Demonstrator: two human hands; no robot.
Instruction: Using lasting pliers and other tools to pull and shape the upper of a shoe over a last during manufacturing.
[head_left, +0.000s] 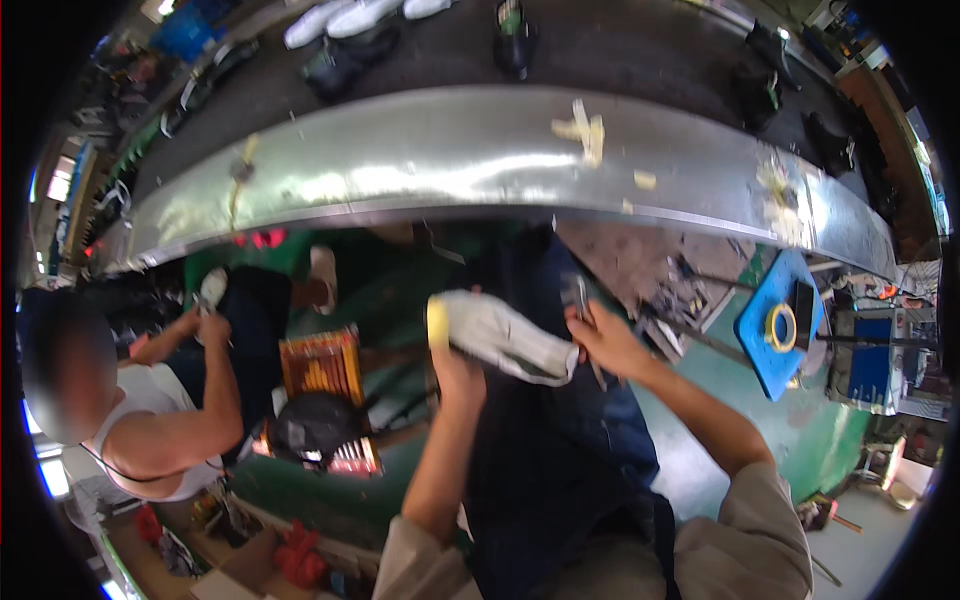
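- White shoe: elongated, soft-looking pale upper, rumpled, with a long dark opening along its lower edge; held above the wearer's lap, below the bench edge.
- Yellow band: smooth, capping the shoe's left end.
- Left hand: gripping the shoe from below, close to the yellow end; the fingers are mostly hidden behind it.
- Right hand: closed around a metal tool, slim and grey, just beside the shoe's right end. Tool type unclear; cannot tell whether it touches the shoe.
- Dark apron: cloth, matte, creased, behind and beneath the shoe.
- Bench edge: broad sheet metal, shiny, scuffed, bowed by the lens; crossed pale tape strips stuck on it, wrinkled.
- Dark belt: flat, dull surface beyond the metal, carrying white shoes and black shoes.
- Blue board: flat, angular, right of the hands; a yellow tape roll, ring-shaped, lies on it.
- Co-worker's hands: at left, on a smaller-looking pale shoe.
- Chair: brown slatted panel; near it a rounded black pad.
- Floor: green, glossy in patches.
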